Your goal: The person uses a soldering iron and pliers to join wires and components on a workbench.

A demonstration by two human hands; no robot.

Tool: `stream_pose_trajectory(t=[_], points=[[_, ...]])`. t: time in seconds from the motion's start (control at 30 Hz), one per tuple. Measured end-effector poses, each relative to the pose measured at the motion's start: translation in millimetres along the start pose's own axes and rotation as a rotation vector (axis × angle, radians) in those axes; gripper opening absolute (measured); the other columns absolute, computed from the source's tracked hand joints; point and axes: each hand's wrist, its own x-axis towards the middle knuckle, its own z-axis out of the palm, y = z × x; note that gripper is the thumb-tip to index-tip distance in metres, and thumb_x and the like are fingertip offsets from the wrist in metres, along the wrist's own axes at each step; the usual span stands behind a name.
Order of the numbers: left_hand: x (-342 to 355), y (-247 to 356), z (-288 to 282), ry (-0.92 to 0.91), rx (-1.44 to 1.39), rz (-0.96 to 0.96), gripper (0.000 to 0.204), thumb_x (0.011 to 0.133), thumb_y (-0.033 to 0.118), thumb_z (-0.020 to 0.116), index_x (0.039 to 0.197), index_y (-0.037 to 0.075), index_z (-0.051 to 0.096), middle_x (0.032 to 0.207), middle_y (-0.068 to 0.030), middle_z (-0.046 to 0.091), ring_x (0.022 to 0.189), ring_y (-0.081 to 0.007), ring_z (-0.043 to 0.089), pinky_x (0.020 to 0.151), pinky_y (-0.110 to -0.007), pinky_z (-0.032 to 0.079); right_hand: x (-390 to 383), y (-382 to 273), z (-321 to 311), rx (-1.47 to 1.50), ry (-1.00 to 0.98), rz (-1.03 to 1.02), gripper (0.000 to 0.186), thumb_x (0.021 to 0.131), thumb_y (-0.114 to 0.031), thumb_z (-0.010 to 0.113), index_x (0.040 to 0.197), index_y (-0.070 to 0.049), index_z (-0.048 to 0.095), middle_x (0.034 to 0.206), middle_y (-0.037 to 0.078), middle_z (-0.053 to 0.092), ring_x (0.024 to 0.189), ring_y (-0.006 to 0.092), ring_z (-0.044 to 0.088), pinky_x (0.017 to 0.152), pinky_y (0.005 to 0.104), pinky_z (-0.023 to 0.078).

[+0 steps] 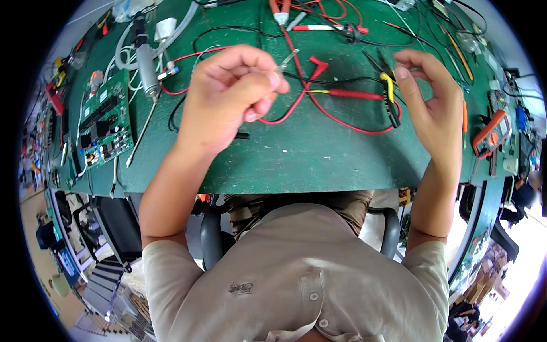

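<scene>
My left hand (231, 94) is raised over the green workbench, thumb and fingers pinched together. From the fingertips sticks out a small, narrow, clear-and-silvery piece (289, 58); its kind is too small to make out. My right hand (430, 100) hovers farther right, fingers curved and thumb apart from them, with nothing visible between. Just left of its thumb lie pliers (388, 94) with yellow-and-black handles, their dark jaws pointing away. A red test probe (356, 94) reaches to the pliers' handles, and red and black leads loop across the bench between my hands.
A green circuit board (106, 122) lies at the left beside a grey cylindrical tool (147, 71) with a thin tip. Red-handled pliers (280, 12) and tangled leads lie at the back. An orange multimeter (491, 134) is at the right. The workbench's front edge (307, 191) runs before my body.
</scene>
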Motion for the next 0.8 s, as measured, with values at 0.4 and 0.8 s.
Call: stream_pose_trajectory(t=[0.4,0.8], points=[[9.7,0.2,-6.0,0.068,-0.09,0.064,0.004,0.088,0.002,0.062,0.091,0.001,0.063,0.085,-0.0131,0.066,0.058,-0.0076,0.052,0.046,-0.02,0.037,-29.7,32.3,17.4,-0.74,-0.26,0.143,0.042,0.082,-0.038,0.067,0.101,-0.001,0.06,0.105,0.015,0.06,0.099,0.0356,0.059,0.084,0.0496,0.048],[5.7,4.5,-9.2,-0.024,-0.099,0.151,0.004,0.091,0.006,0.059,0.094,0.004,0.059,0.09,-0.0109,0.064,0.063,-0.0094,0.053,0.048,-0.021,0.038,-52.2,56.9,-24.9,0.235,0.009,0.327,0.021,0.087,-0.014,0.054,0.099,0.002,0.058,0.097,0.009,0.059,0.088,0.016,0.055,0.08,0.0299,0.042]])
